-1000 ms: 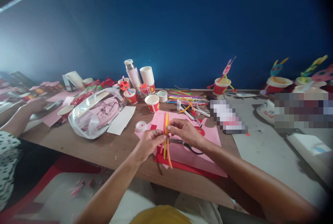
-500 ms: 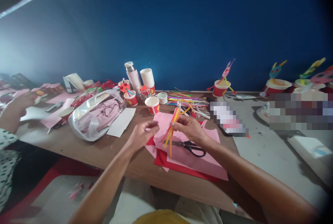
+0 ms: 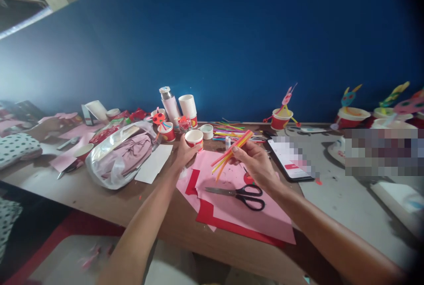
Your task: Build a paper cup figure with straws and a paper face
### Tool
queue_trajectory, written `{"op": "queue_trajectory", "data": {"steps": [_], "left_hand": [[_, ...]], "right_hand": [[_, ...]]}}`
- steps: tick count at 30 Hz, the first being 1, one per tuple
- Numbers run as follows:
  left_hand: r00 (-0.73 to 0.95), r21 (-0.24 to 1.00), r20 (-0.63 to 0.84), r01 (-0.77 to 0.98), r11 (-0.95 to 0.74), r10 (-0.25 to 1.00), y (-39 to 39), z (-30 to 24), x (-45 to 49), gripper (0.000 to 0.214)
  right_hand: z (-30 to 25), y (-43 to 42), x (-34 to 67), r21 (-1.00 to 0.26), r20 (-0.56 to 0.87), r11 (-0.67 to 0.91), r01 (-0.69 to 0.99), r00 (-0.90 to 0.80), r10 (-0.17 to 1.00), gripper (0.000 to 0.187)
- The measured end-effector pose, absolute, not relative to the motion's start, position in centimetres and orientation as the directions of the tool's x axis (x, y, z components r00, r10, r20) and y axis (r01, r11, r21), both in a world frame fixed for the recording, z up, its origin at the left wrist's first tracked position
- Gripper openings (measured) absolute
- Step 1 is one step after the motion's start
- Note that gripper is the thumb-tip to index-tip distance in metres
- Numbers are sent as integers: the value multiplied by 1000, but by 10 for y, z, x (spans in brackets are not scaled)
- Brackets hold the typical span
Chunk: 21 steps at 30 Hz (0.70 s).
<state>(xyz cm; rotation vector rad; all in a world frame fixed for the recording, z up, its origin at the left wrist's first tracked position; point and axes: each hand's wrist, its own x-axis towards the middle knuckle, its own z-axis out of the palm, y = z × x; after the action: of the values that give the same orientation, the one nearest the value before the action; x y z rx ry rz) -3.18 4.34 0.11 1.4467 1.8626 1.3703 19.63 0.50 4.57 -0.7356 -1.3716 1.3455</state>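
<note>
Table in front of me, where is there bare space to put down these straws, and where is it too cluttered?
Bare wood shows along the near edge of the table, between the plastic bag and the red paper. The grey surface right of the phone is also open. It is crowded at the back, around the paper cup at your left hand and the loose straws.

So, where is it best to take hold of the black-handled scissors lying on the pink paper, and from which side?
Probably by the two black handle loops of the black-handled scissors, coming from the right. They lie flat on the pink paper, handles toward the right hand and closed blades pointing left, so the loops are blunt and nearest.
</note>
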Motion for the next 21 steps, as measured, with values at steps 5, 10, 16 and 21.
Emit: {"op": "queue_trajectory", "data": {"steps": [5,10,16,21], "left_hand": [[-356,827,310,559,-64,882,44,8,-35,64],[-22,576,535,741,-346,845,1,24,-40,76],[285,417,566,711,-567,774,-61,44,-29,69],[302,431,461,745,-509,834,-91,60,-20,68]], "right_hand": [[54,1,198,-943,267,205,-264,-230,936,24],[61,-2,204,-926,331,278,-255,-197,923,22],[76,-18,210,-879,467,405,-251,-282,838,13],[77,-32,211,-831,541,541,-133,-423,727,14]]}}
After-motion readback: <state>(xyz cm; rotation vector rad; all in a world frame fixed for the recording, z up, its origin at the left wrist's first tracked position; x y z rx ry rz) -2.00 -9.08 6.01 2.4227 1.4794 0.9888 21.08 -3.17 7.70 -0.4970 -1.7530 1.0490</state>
